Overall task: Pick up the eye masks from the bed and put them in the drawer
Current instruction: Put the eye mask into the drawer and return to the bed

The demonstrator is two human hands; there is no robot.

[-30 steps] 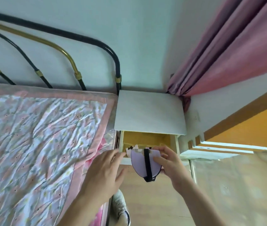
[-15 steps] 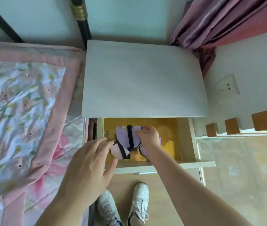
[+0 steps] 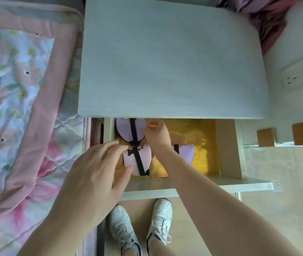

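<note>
The drawer (image 3: 228, 148) is pulled open under the nightstand top, and three lilac eye masks (image 3: 137, 159) with black straps are laid on its yellow bottom. The right hand (image 3: 157, 134) is reached inside, fingers pinched on the far mask's edge. Left hand (image 3: 95, 174) is held loosely spread, fingertips just touching the near mask.

eye masks (image 3: 137, 159): lilac, black straps | flat in open drawer (image 3: 228, 148) | apparently three, overlapping
</note>
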